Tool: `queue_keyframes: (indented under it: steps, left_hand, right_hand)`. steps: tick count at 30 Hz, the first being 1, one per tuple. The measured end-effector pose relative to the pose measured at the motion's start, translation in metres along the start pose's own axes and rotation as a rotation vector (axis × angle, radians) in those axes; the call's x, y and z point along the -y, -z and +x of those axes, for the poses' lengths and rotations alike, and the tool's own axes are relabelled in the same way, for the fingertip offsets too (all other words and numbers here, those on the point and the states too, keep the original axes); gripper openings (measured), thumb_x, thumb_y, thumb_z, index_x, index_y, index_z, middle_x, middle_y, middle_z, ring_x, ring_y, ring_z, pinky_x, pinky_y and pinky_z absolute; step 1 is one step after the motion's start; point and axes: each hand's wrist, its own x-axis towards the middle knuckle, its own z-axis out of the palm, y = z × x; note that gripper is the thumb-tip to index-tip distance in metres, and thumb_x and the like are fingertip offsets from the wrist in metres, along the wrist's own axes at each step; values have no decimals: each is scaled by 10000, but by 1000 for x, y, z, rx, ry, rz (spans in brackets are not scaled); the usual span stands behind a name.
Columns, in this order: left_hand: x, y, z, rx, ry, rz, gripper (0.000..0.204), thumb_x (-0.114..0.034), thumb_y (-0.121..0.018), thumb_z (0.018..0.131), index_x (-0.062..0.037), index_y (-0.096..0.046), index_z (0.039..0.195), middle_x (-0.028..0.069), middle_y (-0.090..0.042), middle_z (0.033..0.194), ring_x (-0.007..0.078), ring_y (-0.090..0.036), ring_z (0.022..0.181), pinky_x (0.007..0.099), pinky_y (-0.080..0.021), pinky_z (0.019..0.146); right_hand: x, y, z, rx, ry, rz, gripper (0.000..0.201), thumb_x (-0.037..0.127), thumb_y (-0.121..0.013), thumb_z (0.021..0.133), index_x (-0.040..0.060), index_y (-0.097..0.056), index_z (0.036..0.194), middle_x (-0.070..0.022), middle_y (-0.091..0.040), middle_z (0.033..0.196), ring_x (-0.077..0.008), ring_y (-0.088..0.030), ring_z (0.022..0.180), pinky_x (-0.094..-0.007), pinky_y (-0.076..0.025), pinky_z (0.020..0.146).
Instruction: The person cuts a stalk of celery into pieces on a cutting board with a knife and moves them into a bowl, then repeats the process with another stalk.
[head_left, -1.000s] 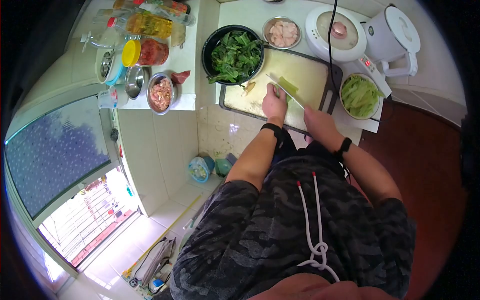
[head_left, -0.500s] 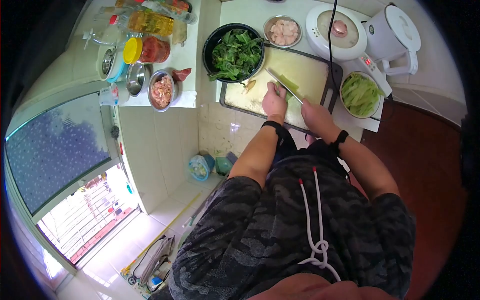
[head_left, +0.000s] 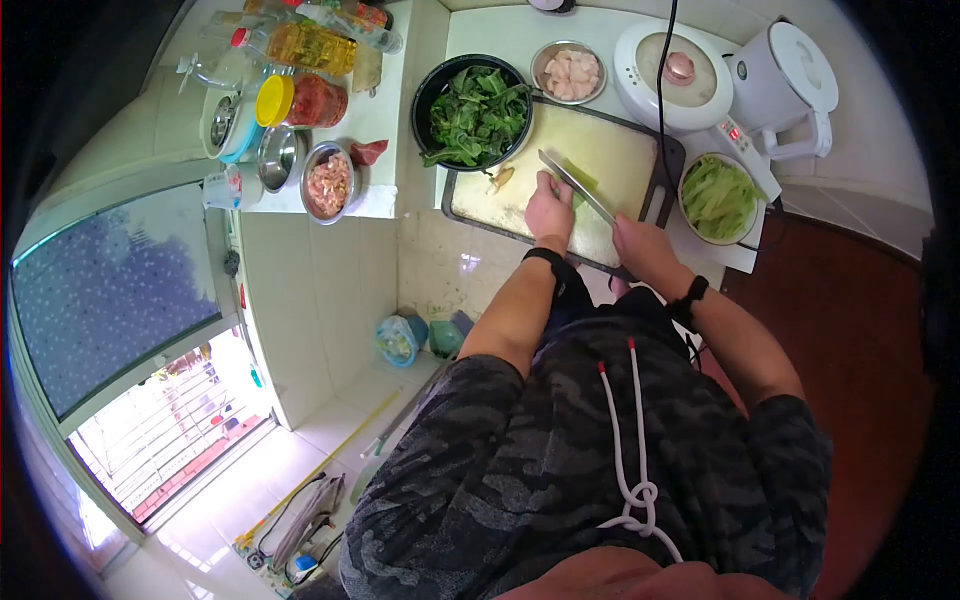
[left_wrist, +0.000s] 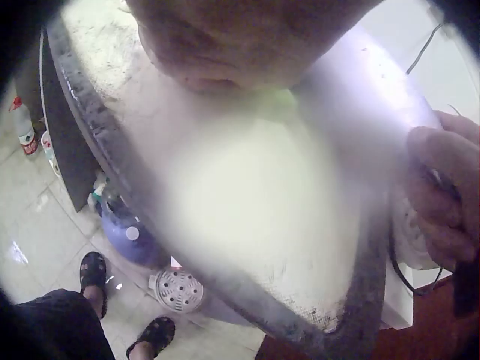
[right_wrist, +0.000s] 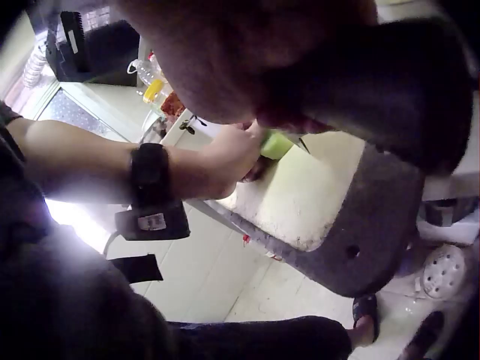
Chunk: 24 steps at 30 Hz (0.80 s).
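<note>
A cutting board [head_left: 620, 140] with a dark border lies on the counter in the head view. On it my left hand [head_left: 550, 213] holds down a pale green vegetable stalk [head_left: 588, 178], its fingers bent over it. My right hand [head_left: 646, 248] grips a knife [head_left: 582, 188] by the handle, the blade slanting across the stalk right beside the left fingertips. The right wrist view shows the stalk [right_wrist: 277, 144] and a dark blade edge near it. Close to the left hand sits a small pale brown piece [head_left: 501, 180] on the board.
A black pot [head_left: 419, 125] of leafy greens overlaps the board's far left corner. Beyond the board stand a bowl [head_left: 538, 58] of pale meat, a white lidded cooker [head_left: 630, 95] and a kettle [head_left: 785, 90]. Pale green strips [head_left: 718, 195] fill a bowl at right. Bottles and bowls crowd the left counter.
The right hand and knife shifted slightly away from me, then drew back toward the lower right. The left hand stays in place on the stalk.
</note>
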Motion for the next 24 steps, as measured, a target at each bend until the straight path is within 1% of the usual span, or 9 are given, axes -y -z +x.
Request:
queue_keyframes:
  steps: [1, 2, 7, 11, 13, 16, 17, 19, 24]
  left_hand:
    - [1, 0, -1, 9, 3, -1, 267, -356, -556, 910, -118, -439, 939, 226, -620, 704, 461, -603, 697, 529, -453, 626]
    - [1, 0, -1, 17, 3, 0, 264, -355, -555, 910, -118, -442, 941, 227, -620, 707, 460, -605, 706, 529, -454, 630]
    - [0, 1, -2, 8, 11, 19, 247, -343, -550, 910, -120, -450, 941, 222, -622, 707, 455, -608, 704, 523, -456, 624]
    - [0, 1, -2, 20, 15, 4, 237, -337, -545, 914, -120, -454, 941, 211, -631, 722, 448, -615, 709, 516, -460, 622]
    - [0, 2, -2, 31, 36, 16, 233, -335, -542, 917, -120, -458, 942, 206, -635, 732, 447, -616, 715, 516, -462, 625]
    - [-5, 3, -2, 51, 43, 31, 224, -327, -534, 918, -114, -469, 941, 196, -645, 753, 433, -623, 729, 512, -469, 635]
    - [-5, 5, -2, 58, 36, 34, 220, -320, -529, 916, -108, -477, 939, 190, -651, 764, 421, -628, 736, 508, -474, 642]
    - [-2, 3, -2, 34, 28, 28, 218, -327, -520, 926, -113, -476, 942, 194, -648, 755, 433, -624, 731, 515, -471, 634]
    - [-3, 0, -2, 30, 46, 25, 209, -326, -479, 953, -117, -482, 955, 210, -645, 746, 447, -620, 734, 531, -465, 629]
  right_hand:
    - [1, 3, -6, 57, -36, -24, 155, 174, -456, 925, 29, -509, 940, -227, -616, 715, -444, -617, 691, -565, -469, 637]
    - [-1, 3, -6, 63, -35, -26, 155, 174, -456, 925, 29, -509, 940, -227, -616, 715, -444, -617, 691, -565, -469, 637]
    - [-2, -9, 12, 16, 33, 9, 165, 187, -460, 926, 28, -505, 935, -226, -623, 731, -446, -614, 698, -567, -468, 641]
    - [-2, 0, 4, 1, 29, 9, 169, 188, -459, 928, 27, -509, 940, -230, -622, 730, -450, -611, 695, -568, -468, 643]
    - [-1, 7, -6, 78, -27, -8, 173, 184, -457, 931, 23, -518, 938, -233, -618, 722, -447, -612, 696, -563, -468, 645]
    - [2, -1, -1, 116, -71, -37, 176, 189, -460, 932, 23, -520, 925, -235, -616, 722, -444, -612, 700, -558, -469, 645]
    - [2, -5, 3, 117, -69, -34, 176, 189, -460, 932, 23, -520, 925, -235, -616, 722, -444, -612, 700, -558, -469, 645]
    - [4, -11, 13, -10, 30, 30, 178, 197, -469, 928, 27, -520, 920, -234, -614, 717, -439, -614, 696, -555, -471, 645]
    - [6, 5, -6, 10, -1, -2, 159, 178, -473, 920, 26, -518, 913, -225, -611, 699, -437, -614, 684, -554, -471, 639]
